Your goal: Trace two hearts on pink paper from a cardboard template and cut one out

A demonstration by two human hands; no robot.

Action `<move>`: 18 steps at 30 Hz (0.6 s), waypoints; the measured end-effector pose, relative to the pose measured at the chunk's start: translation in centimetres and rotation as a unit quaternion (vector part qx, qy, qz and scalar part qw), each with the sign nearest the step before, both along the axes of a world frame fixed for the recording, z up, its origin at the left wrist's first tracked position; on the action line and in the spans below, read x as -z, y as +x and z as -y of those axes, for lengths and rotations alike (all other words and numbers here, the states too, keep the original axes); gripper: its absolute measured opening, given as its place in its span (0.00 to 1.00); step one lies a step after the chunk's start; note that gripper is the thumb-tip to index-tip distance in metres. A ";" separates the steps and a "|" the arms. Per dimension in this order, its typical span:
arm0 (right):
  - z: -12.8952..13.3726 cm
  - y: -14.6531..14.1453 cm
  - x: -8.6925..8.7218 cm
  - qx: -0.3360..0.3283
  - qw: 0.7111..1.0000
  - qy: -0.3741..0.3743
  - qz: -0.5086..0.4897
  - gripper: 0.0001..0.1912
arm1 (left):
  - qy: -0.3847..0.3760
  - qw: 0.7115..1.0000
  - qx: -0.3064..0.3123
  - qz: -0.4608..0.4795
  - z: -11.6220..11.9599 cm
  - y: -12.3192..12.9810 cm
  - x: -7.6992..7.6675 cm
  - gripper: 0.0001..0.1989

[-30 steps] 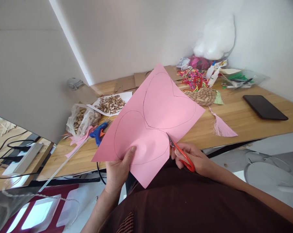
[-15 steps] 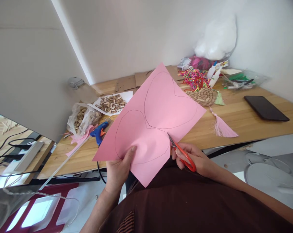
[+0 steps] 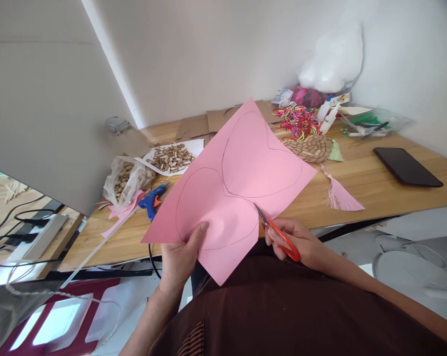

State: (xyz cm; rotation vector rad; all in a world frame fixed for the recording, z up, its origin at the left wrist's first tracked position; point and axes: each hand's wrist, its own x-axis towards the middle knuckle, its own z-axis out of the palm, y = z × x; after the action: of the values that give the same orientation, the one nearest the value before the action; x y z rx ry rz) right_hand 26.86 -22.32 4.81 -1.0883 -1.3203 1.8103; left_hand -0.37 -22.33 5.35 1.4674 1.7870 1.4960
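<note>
A sheet of pink paper (image 3: 242, 163) with two hearts drawn on it in dark line is held up in front of me, tilted. My left hand (image 3: 182, 252) grips its lower left part, thumb on top and fingers hidden underneath. My right hand (image 3: 292, 237) is closed round the red handles of a pair of scissors (image 3: 288, 244). Their blades sit in a cut at the paper's right lower edge, and the tips reach the outline of the lower heart. The blades look nearly closed.
On the wooden table (image 3: 357, 183) lie a blue glue gun (image 3: 151, 199), shells on white paper (image 3: 173, 158), a bag of peanuts (image 3: 123, 180), a pink tassel (image 3: 340, 193), a woven round piece (image 3: 310, 147), a black phone (image 3: 407, 166) and colourful cords (image 3: 297, 121).
The scissor tips have shifted very slightly left along the cut, and the blades look a little more closed. Otherwise the paper and both hands are almost where they were.
</note>
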 end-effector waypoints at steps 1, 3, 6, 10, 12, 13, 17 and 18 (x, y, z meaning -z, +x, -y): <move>0.0 0.0 0.0 0.000 1.000 0.002 0.001 0.25 | -0.001 1.000 0.000 0.001 0.0 0.0 0.0 0.19; -0.1 0.1 -0.1 -0.002 1.000 0.006 0.004 0.25 | -0.004 1.000 0.003 0.006 0.0 -0.1 0.0 0.18; -0.2 0.2 -0.2 -0.007 1.000 0.007 0.005 0.25 | -0.007 1.000 0.009 0.006 0.0 -0.3 0.0 0.17; -0.3 0.4 0.0 -0.014 1.000 0.008 0.005 0.25 | -0.016 1.000 0.016 -0.004 0.0 -0.6 -0.1 0.16; -0.3 0.5 0.1 -0.015 1.000 0.008 0.008 0.25 | -0.021 1.000 0.019 0.000 0.0 -0.7 -0.2 0.17; -0.3 0.5 0.1 -0.016 1.000 0.008 0.011 0.24 | -0.023 1.000 0.020 0.002 -0.1 -0.7 -0.3 0.17; -0.4 0.6 0.2 -0.021 1.000 0.007 0.020 0.23 | -0.024 0.999 0.033 0.006 -0.1 -0.9 -0.4 0.17; -0.4 0.6 0.2 -0.022 1.000 0.006 0.021 0.23 | -0.023 0.999 0.035 0.007 -0.1 -0.9 -0.4 0.17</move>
State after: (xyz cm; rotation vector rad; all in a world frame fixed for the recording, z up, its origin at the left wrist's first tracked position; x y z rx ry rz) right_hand 27.49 -21.88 4.58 -1.1040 -1.3876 1.8173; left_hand -1.30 -22.18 5.71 1.4772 1.7327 1.4182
